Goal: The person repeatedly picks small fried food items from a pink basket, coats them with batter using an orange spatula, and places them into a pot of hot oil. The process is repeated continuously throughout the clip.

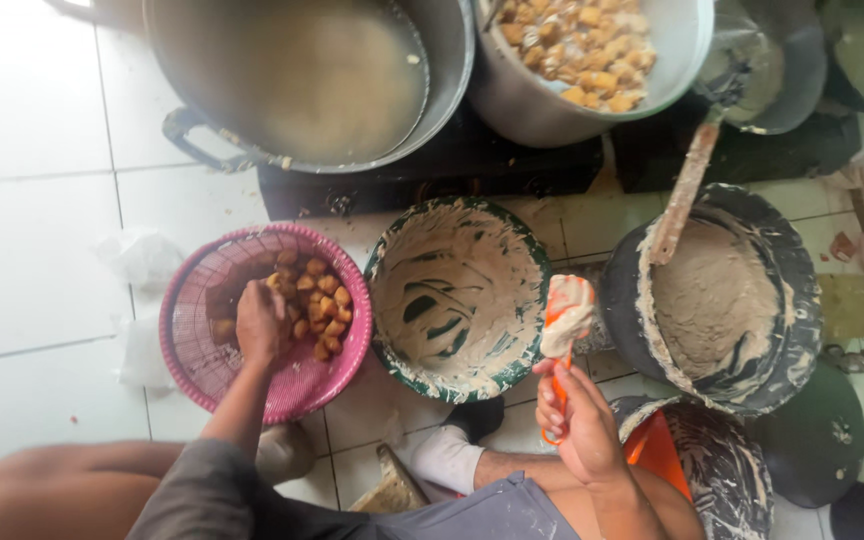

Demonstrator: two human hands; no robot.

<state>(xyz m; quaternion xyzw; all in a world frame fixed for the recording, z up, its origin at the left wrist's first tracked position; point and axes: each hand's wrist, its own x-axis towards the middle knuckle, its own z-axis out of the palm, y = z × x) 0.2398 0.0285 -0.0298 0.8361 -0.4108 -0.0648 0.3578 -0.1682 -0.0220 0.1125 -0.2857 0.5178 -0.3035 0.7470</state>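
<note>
Low on the tiled floor, left of centre in the frame, the left hand (260,325) reaches into a pink basket (192,345), its grip curled down among the fried golden pieces (320,300), though I cannot tell whether it has closed on one. Only a small heap is left there, while the big bowl (687,45) at the top right is already piled with similar pieces. The right hand (577,425), lower centre-right, has its grip wrapped around an orange spatula (564,322) thick with pale batter. The green bowl (457,298) in the middle is scraped almost bare, just smears; the dark tub (797,300) to its right looks well stocked with batter.
</note>
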